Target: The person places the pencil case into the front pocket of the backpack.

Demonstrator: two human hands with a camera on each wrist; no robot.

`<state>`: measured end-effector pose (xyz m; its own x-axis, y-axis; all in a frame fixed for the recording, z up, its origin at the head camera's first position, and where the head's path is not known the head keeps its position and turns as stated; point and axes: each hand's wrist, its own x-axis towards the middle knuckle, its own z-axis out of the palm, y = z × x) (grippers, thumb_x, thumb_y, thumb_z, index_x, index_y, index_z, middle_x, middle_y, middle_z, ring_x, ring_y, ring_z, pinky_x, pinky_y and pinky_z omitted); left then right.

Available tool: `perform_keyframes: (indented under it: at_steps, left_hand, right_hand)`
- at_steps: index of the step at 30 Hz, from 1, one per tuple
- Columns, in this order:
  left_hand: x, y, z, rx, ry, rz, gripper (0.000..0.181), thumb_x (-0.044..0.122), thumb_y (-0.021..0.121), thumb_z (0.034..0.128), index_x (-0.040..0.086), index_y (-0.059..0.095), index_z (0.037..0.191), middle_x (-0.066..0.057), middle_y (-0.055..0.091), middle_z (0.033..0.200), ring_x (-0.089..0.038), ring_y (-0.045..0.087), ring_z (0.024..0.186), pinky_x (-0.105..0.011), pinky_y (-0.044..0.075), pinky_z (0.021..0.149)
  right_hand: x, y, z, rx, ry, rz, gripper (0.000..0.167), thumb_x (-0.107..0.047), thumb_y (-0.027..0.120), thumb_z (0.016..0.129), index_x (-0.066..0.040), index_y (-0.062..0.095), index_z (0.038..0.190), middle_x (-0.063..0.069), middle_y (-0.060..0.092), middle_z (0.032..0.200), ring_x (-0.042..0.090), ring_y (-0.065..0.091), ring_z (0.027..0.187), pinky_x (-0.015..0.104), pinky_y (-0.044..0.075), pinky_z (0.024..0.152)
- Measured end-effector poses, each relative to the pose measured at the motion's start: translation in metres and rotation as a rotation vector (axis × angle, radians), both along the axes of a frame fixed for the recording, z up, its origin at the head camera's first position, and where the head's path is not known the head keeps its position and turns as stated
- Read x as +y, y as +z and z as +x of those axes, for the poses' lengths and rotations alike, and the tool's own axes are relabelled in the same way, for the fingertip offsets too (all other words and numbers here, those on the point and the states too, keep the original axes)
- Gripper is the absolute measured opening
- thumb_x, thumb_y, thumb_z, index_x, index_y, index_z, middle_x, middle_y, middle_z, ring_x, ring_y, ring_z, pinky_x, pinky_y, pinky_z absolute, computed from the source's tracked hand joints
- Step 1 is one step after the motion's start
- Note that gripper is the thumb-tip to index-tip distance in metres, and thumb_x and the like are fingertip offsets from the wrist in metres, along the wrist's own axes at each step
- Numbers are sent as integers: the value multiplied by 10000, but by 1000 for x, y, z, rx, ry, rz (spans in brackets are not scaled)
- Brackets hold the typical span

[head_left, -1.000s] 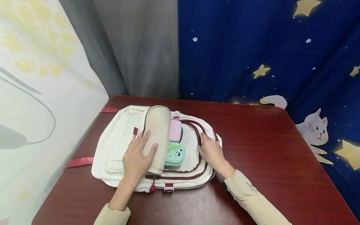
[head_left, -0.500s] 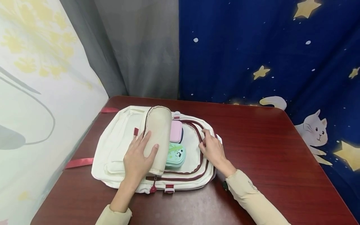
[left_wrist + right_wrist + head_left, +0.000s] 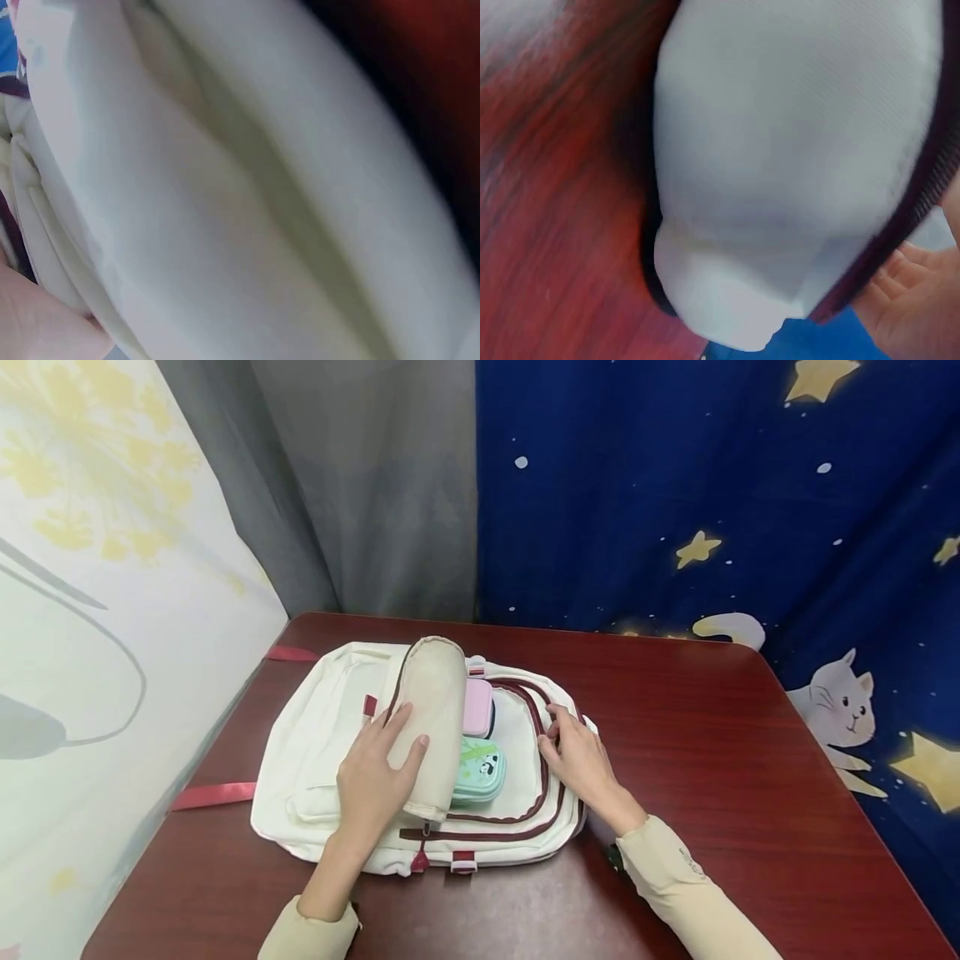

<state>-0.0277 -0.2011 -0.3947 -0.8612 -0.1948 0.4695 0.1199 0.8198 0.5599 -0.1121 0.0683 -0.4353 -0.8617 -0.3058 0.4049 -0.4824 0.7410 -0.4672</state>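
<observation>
A white backpack (image 3: 307,727) with dark red zippers lies flat on the table. Its front pocket is unzipped, and the pocket's cream flap (image 3: 435,727) is folded over to the left. Inside the pocket are a pink case (image 3: 477,708) and a mint-green case (image 3: 480,770) with a panda print, both partly covered by the flap. My left hand (image 3: 375,777) rests on the flap with its fingers spread. Beside the zipper at the bag's right end is my right hand (image 3: 581,760), its fingers loosely bent, nothing visible in its grasp.
The dark red wooden table (image 3: 720,793) extends to the right of the bag. Two pink straps (image 3: 217,794) reach out at the left. Behind the table hang a grey curtain (image 3: 382,493) and a blue star-patterned curtain (image 3: 600,527).
The backpack, with the flap and both cases, has shifted slightly to the right. My left hand has moved along with the flap; my right hand has also moved right, its fingers more bent.
</observation>
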Motion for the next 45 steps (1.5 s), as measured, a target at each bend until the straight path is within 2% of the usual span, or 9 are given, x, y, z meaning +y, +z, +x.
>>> perform_keyframes:
  at_steps: [3, 6, 10, 13, 18, 26, 33, 37, 45]
  left_hand:
    - [-3, 3, 0, -6, -20, 14, 441, 298, 643, 842, 192, 601, 1269, -164, 604, 1194, -407, 477, 1181, -594, 408, 840]
    - [-5, 5, -1, -16, -44, -2, 435, 279, 635, 849, 168, 600, 1268, -167, 611, 1180, -431, 460, 1186, -592, 357, 914]
    - [-8, 13, -4, 4, -70, -38, 395, 239, 626, 855, 110, 626, 1228, -176, 631, 1136, -428, 392, 1247, -615, 212, 1004]
    - [-9, 20, -6, 29, -81, -81, 371, 224, 617, 855, 87, 644, 1199, -180, 642, 1109, -372, 309, 1319, -654, 144, 1001]
    - [-6, 26, -5, 35, -100, -108, 379, 238, 599, 866, 75, 637, 1206, -186, 633, 1126, -321, 275, 1347, -656, 93, 1010]
    - [14, 41, -7, 44, -191, -69, 424, 220, 612, 862, 49, 593, 1250, -212, 560, 1233, -345, 475, 1197, -541, 242, 1035]
    - [39, 52, -5, 30, -221, -61, 503, 289, 607, 871, 74, 534, 1320, -170, 514, 1307, -304, 543, 1122, -489, 477, 813]
    - [57, 55, -4, 19, -275, -68, 522, 299, 599, 878, 118, 499, 1357, -175, 485, 1339, -291, 526, 1156, -491, 480, 816]
    - [84, 50, -5, 9, -350, -129, 636, 395, 534, 910, 152, 324, 1459, -185, 469, 1352, -280, 482, 1209, -467, 456, 876]
  right_hand:
    - [9, 2, 2, -40, 23, -30, 418, -145, 645, 843, -7, 536, 1222, 35, 616, 860, 147, 585, 679, 341, 460, 605]
    - [19, 3, 5, -40, 42, -81, 404, -124, 648, 843, -16, 546, 1219, 59, 626, 904, 170, 616, 746, 344, 479, 650]
    - [30, 7, 8, 15, 50, -128, 374, -86, 647, 831, -22, 562, 1190, 54, 618, 936, 161, 612, 770, 299, 484, 604]
    - [39, 9, 10, 38, 46, -161, 358, -76, 642, 833, -28, 564, 1179, 47, 612, 949, 148, 602, 769, 271, 485, 560]
    - [55, 9, 12, 5, 25, -225, 349, -58, 624, 848, -43, 556, 1190, 70, 616, 957, 127, 593, 768, 230, 498, 544]
    - [69, 14, 11, 4, -22, -260, 366, -2, 624, 823, -41, 560, 1182, 74, 627, 952, 130, 587, 760, 137, 462, 556]
    - [73, 12, 16, 6, -11, -287, 375, 21, 617, 819, -21, 554, 1187, 76, 627, 942, 148, 597, 763, 127, 459, 569]
    - [75, 11, 17, 19, -22, -293, 371, 24, 597, 825, -22, 552, 1190, 68, 626, 938, 140, 595, 767, 135, 462, 573]
    - [76, 10, 17, 16, -12, -282, 374, 4, 583, 835, -25, 543, 1206, 66, 626, 951, 123, 587, 779, 152, 469, 573]
